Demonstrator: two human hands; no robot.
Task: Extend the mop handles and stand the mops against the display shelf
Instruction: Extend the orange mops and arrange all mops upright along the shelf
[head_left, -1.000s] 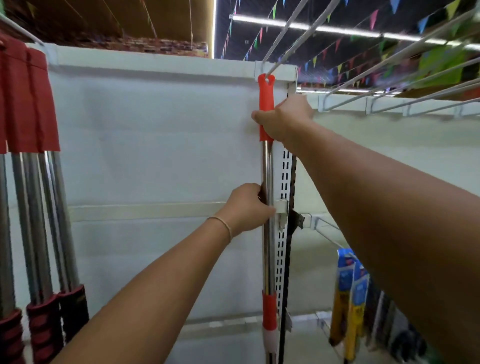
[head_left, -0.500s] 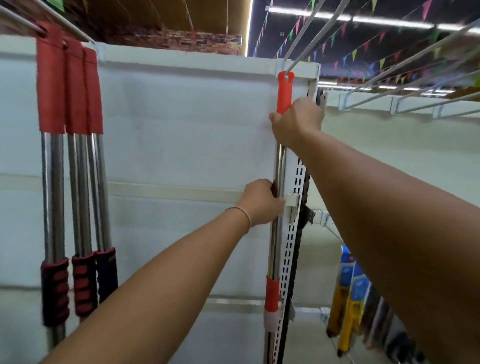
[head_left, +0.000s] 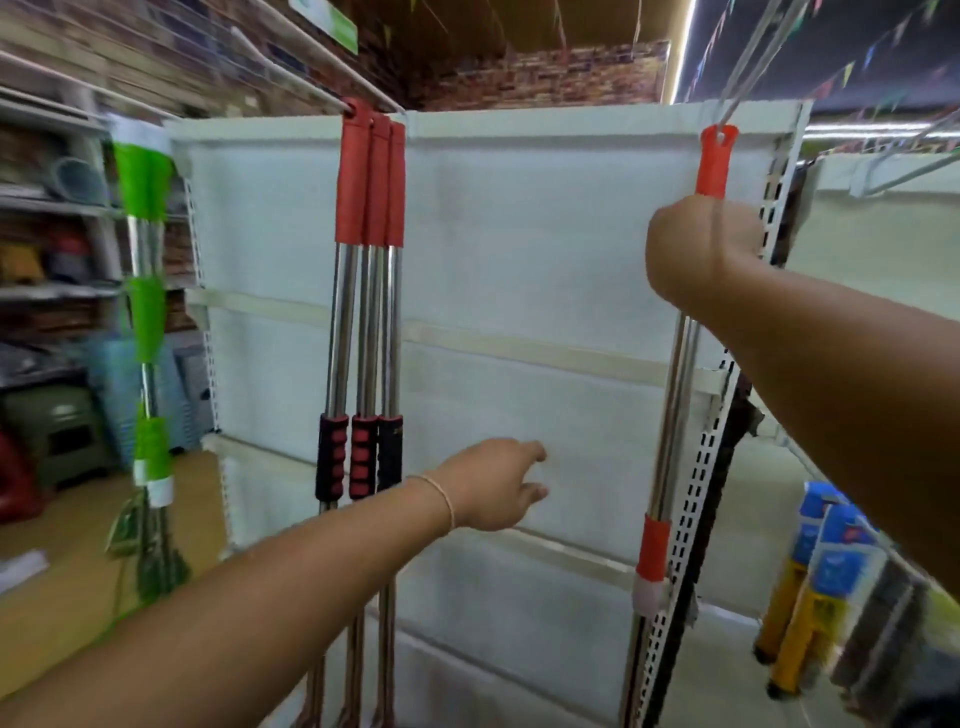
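- Right hand (head_left: 701, 249): fingers curled round the upper part of the mop handle (head_left: 675, 405), just below its orange-red end cap (head_left: 717, 161); the arm reaches in from the right edge.
- Left hand (head_left: 493, 483): free of any object, fingers loosely extended toward the white panel, a thin band on the wrist; it hovers between the grouped handles and the held one.
- Display shelf (head_left: 519, 234): a white back panel with horizontal rails, bordered on the right by a perforated upright (head_left: 696, 519).
- Held mop handle: a chrome tube standing nearly upright against the right side of the panel, just beside the perforated upright; the cap's eyelet meets a wire rod at the panel's top edge. An orange-red collar (head_left: 652, 545) with a pale ring below sits low on the tube. The mop head is out of view.
- Three red mop handles (head_left: 369, 312): side by side against the panel's left part, red sleeves at the top, black-and-red ribbed grips lower down.
- Green mop handle (head_left: 148, 322): at the left edge of the shelf, blurred.
- Blue-and-yellow packages (head_left: 826, 561): hanging lower right, beyond the upright, blurred.
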